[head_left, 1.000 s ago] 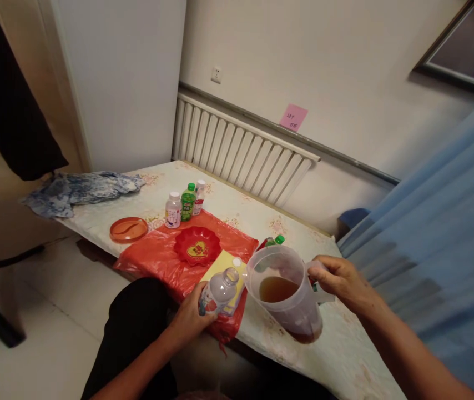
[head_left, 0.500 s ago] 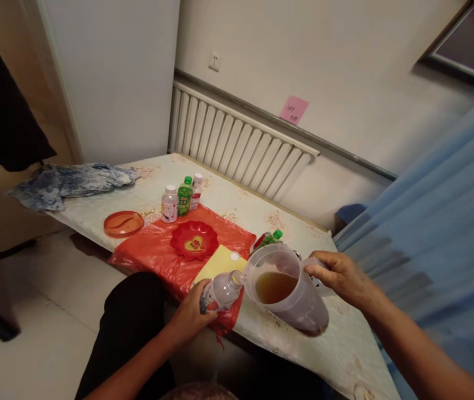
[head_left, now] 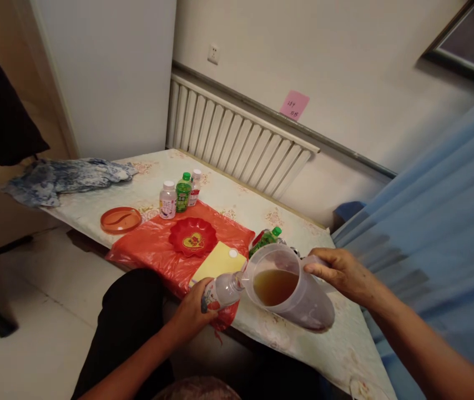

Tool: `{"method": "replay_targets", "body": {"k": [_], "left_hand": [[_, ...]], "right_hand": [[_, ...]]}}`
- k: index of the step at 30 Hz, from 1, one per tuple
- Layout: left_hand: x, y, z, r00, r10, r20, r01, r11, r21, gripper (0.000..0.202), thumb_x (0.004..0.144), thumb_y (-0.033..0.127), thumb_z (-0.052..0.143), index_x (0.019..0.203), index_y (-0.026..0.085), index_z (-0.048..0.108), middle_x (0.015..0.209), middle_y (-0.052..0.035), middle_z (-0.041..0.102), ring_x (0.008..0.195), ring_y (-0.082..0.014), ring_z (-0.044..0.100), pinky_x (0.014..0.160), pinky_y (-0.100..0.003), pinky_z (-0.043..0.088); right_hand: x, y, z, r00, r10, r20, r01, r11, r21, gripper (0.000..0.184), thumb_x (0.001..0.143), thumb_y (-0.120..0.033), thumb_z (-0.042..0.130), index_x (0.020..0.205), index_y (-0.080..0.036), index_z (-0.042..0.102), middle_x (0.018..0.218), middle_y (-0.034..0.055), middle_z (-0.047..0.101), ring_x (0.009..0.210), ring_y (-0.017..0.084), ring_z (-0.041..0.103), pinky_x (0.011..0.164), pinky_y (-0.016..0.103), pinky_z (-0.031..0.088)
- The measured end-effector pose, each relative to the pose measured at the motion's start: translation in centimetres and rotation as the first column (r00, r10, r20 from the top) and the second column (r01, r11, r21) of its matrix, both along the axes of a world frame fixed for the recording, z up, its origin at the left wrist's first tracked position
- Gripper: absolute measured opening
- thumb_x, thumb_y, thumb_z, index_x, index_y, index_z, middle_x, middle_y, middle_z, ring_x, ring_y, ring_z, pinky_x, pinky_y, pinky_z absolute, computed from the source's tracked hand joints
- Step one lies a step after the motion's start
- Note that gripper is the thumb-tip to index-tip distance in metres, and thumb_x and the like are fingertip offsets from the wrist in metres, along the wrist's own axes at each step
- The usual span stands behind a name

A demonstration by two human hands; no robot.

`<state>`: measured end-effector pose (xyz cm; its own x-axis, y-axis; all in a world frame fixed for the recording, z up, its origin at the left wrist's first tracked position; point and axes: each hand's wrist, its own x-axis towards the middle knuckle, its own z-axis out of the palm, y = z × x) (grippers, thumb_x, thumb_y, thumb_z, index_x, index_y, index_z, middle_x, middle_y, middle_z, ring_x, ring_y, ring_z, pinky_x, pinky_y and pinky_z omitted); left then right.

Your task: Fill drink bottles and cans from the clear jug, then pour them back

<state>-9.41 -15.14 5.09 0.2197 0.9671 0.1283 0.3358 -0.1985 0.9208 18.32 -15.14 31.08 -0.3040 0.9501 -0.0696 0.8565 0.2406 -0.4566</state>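
Note:
My right hand (head_left: 339, 272) grips the handle of a clear plastic pitcher (head_left: 295, 291) holding brown liquid, tipped leftward over the table edge. My left hand (head_left: 195, 308) is wrapped round a small clear bottle (head_left: 222, 289) with a coloured label, held tilted with its open mouth against the pitcher's spout. A white cap (head_left: 233, 253) lies on a yellow pad (head_left: 218, 262) just behind the bottle.
A red plastic sheet (head_left: 157, 250) carries a red heart dish (head_left: 192, 237). Three small bottles (head_left: 178, 193) stand behind it, an orange dish (head_left: 120, 219) to the left, a blue cloth (head_left: 62, 178) at the far corner. A green-capped bottle (head_left: 267, 238) lies behind the pitcher. Blue curtain (head_left: 440, 222) on the right.
The pitcher has tipped further toward the bottle, and the bottle's mouth has come up to the spout. The view has shifted slightly downward.

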Motion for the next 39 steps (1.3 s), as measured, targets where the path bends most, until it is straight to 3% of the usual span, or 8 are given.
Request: {"method": "replay_targets", "body": {"k": [39], "left_hand": [[-0.1, -0.1, -0.5, 0.999, -0.023, -0.027, 0.023, 1.0, 0.0, 0.063, 0.063, 0.016, 0.061, 0.124, 0.019, 0.044, 0.123, -0.0094, 0.058, 0.114, -0.0266, 0.055, 0.099, -0.04, 0.043]], "right_hand": [[-1.3, 0.5, 0.8, 0.997, 0.063, 0.049, -0.062, 0.998, -0.034, 0.049, 0.083, -0.062, 0.052, 0.068, -0.017, 0.059, 0.059, -0.0024, 0.048, 0.056, 0.011, 0.041, 0.05, 0.022, 0.032]]}}
